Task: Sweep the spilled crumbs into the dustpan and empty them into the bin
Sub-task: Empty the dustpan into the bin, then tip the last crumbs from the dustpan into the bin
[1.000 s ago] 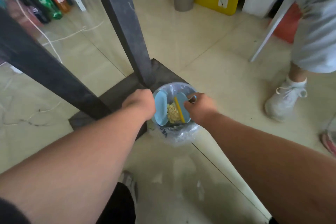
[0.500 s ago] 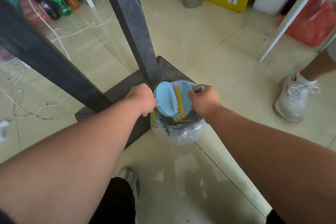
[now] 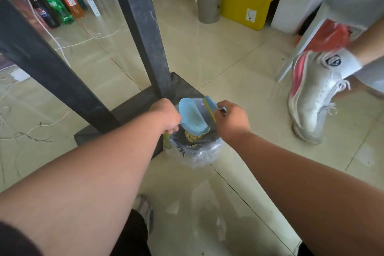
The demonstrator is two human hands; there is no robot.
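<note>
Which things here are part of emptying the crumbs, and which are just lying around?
Part of the job: blue dustpan in the left hand; small brush in the right hand; lined bin; crumbs in it.

Just lying about: grey waste bin; soda bottles; loose cables.

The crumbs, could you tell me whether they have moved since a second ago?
Yes. The crumbs have slid off the blue dustpan down into the lined bin.
</note>
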